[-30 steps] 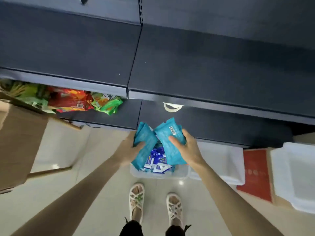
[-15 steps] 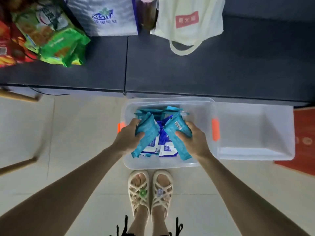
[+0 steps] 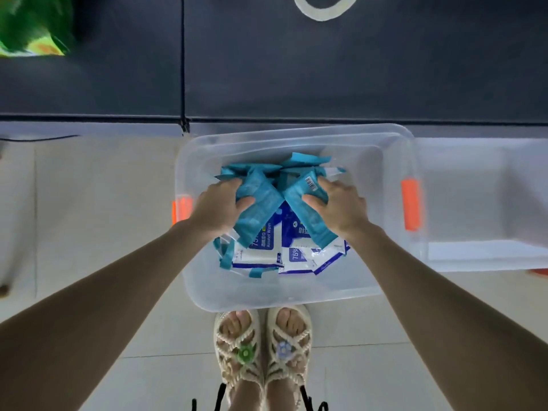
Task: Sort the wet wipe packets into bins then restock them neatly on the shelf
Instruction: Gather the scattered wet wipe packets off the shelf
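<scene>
A clear plastic bin [image 3: 382,179] with orange latches stands on the floor in front of my feet. Inside lie several teal wipe packets [image 3: 299,161] and blue-and-white alcohol wipe packets [image 3: 296,256]. My left hand [image 3: 218,207] grips a teal packet [image 3: 258,209] over the bin's middle. My right hand [image 3: 341,207] grips another teal packet [image 3: 308,215] with a barcode on it. The two held packets lean toward each other in a V. The dark shelf [image 3: 326,69] runs across the top of the view.
A second clear bin [image 3: 480,200] stands to the right, touching the first. A green snack bag [image 3: 29,28] lies on the shelf at top left. A white bag handle [image 3: 323,10] shows at the top. My sandalled feet [image 3: 264,360] stand on pale floor tiles.
My view has dropped from the shelves to the bin. Both hands have lowered their teal packets down into the bin.
</scene>
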Demonstrator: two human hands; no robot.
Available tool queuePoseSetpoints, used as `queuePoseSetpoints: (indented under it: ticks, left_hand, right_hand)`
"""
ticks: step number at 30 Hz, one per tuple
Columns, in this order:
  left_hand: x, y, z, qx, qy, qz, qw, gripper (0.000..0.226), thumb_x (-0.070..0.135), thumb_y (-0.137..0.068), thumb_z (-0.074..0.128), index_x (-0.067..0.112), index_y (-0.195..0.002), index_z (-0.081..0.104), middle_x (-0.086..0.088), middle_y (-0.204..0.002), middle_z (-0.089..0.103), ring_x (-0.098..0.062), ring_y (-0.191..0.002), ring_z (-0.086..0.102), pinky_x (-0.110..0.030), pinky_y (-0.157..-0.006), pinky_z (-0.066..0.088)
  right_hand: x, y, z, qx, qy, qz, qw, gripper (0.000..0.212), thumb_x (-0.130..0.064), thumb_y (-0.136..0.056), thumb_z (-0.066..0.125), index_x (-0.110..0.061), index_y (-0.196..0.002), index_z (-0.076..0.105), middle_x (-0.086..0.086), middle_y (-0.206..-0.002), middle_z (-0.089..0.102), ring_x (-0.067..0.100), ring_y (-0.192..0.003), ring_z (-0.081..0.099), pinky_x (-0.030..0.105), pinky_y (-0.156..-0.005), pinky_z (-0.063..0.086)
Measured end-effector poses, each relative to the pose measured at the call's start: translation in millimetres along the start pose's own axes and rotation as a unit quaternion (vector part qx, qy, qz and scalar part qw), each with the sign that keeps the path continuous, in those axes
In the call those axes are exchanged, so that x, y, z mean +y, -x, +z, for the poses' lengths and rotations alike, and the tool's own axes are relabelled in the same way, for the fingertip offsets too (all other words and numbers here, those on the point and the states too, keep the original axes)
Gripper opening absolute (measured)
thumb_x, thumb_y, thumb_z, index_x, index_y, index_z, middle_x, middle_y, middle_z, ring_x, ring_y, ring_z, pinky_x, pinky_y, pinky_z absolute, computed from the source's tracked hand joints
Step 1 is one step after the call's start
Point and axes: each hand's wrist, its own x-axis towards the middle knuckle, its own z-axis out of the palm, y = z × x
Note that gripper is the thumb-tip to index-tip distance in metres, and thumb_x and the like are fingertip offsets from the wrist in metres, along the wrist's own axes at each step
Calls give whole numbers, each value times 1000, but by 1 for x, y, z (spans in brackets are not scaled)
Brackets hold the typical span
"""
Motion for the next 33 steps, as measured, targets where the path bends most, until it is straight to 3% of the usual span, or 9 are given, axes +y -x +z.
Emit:
queuePoseSetpoints:
  ticks: [3, 5, 6, 8, 12, 16, 21, 28, 33]
  left_hand:
    - [12, 19, -14, -96, -48, -28, 994, 48, 28, -96, 51, 4, -136, 39, -14, -96, 62, -27, -83, 61, -39, -73, 47]
    - [22, 40, -26, -138, -63, -37, 988, 65, 25, -95, 54, 7, -149, 21, -18, -125, 56, -28, -99, 61, -39, -88, 48]
    - [28, 52, -34, -145, -65, -37, 987, 67, 24, -94, 55, 9, -149, 20, -16, -140, 47, -28, -114, 56, -37, -98, 43]
    - [46, 79, -54, -136, -59, -28, 988, 65, 22, -92, 58, 9, -148, 27, -11, -148, 38, -25, -132, 41, -35, -109, 32]
    - [106, 133, -114, -93, -71, 20, 993, 59, 25, -93, 57, 13, -146, 34, -7, -146, 42, -22, -132, 40, -31, -107, 32]
    - [192, 192, -199, -32, -117, 98, 988, 58, 29, -93, 56, 17, -145, 33, -4, -145, 43, -21, -132, 41, -36, -107, 33]
    - [317, 291, -318, 58, -147, 187, 969, 61, 35, -93, 55, 22, -147, 29, 1, -148, 39, -21, -134, 38, -37, -110, 31]
    - [479, 428, -443, 183, -176, 298, 920, 60, 37, -95, 50, 26, -148, 23, 1, -146, 36, -20, -134, 33, -35, -107, 32]
    - [583, 486, -495, 283, -195, 352, 871, 59, 39, -94, 52, 23, -146, 28, -1, -141, 43, -22, -128, 40, -36, -105, 33]
  right_hand:
    - [-4, 16, -18, -75, 2, 8, 997, 66, -50, -96, 44, -27, -151, 15, 5, -150, 33, 34, -134, 32, 48, -106, 31]
    - [-7, 36, -39, -110, -17, 13, 994, 72, -44, -94, 52, -27, -152, 13, 4, -155, 23, 36, -138, 26, 50, -110, 31]
    - [-9, 48, -50, -121, -33, 12, 992, 74, -39, -93, 56, -25, -152, 15, 5, -156, 19, 36, -139, 25, 50, -110, 31]
    - [-15, 75, -79, -128, -59, -6, 990, 73, -33, -91, 60, -20, -151, 22, 7, -154, 22, 34, -137, 31, 45, -108, 35]
    - [-34, 136, -156, -106, -62, -38, 992, 63, -31, -90, 61, -14, -145, 36, 10, -147, 30, 30, -131, 39, 39, -107, 37]
    - [-59, 210, -264, -39, -56, -61, 996, 53, -30, -90, 60, -11, -137, 43, 12, -139, 42, 28, -129, 42, 37, -105, 37]
    - [-79, 326, -425, 74, -65, -82, 992, 56, -27, -92, 59, -14, -143, 39, 6, -147, 36, 24, -134, 38, 35, -110, 32]
    - [-69, 496, -625, 236, -42, -97, 966, 50, -30, -94, 57, -17, -140, 42, 2, -142, 40, 24, -123, 49, 38, -103, 40]
    - [-35, 579, -729, 345, -23, -122, 930, 51, -31, -94, 58, -16, -140, 41, 3, -142, 39, 26, -124, 46, 42, -102, 40]
